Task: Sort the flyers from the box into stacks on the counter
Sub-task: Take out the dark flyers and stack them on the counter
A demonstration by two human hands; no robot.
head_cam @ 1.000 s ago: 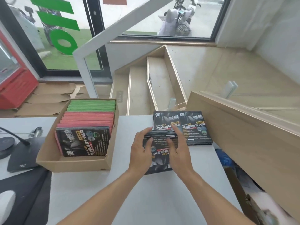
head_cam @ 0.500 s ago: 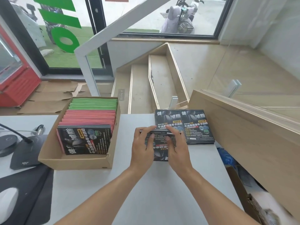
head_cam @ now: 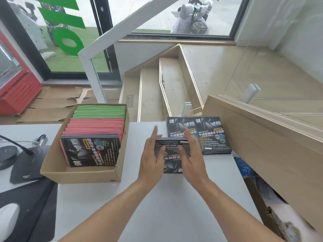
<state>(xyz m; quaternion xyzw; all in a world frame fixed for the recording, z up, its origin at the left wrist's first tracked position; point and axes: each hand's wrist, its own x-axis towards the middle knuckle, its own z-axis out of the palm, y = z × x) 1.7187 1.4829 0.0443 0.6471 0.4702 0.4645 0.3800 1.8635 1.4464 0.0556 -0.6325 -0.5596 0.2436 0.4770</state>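
Both hands, left [head_cam: 150,158] and right [head_cam: 191,157], hold a bundle of black flyers [head_cam: 172,154] between them over the counter [head_cam: 157,206], each grip with fingers nearly straight, just beside the stack of black flyers [head_cam: 212,137].

Black flyer bundle [head_cam: 172,155] on counter [head_cam: 157,206]; cardboard box [head_cam: 82,173] left.
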